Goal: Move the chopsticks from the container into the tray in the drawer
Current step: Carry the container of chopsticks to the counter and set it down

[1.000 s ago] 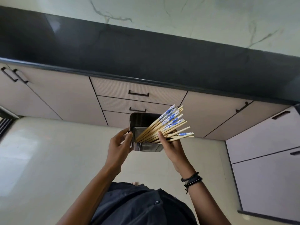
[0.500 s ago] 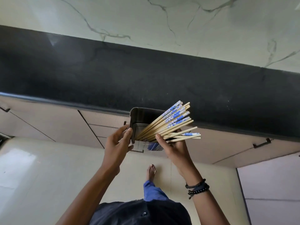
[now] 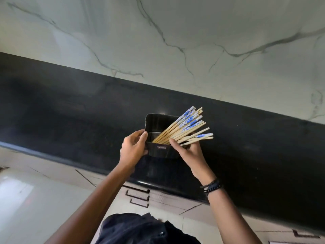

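Many wooden chopsticks (image 3: 186,127), some with blue-and-white patterned tops, stand slanted in a black box-shaped container (image 3: 159,121) in the head view. Their tops fan out past its right rim. The container is over the black desk (image 3: 70,111), a little in from the front edge.

The left hand (image 3: 133,148) grips the container's left wall, fingers (image 3: 143,135) curled over the rim. The right hand (image 3: 190,154) holds the right end, thumb lying against the lowest sticks. Its other fingers are hidden behind the wall, so I cannot tell how they are set.

The sticks look light, stiff and smooth, and loose against each other. A bundle probably slides apart unless it is clamped around the middle of its length, below the patterned ends. The container seems rigid and easy to carry by its two side walls.

Whether the container's base rests on the desk or hangs just above it cannot be made out. Its floor and the stick tips are hidden. Below the front edge, the drawers (image 3: 139,195) appear closed, and no tray is in sight.
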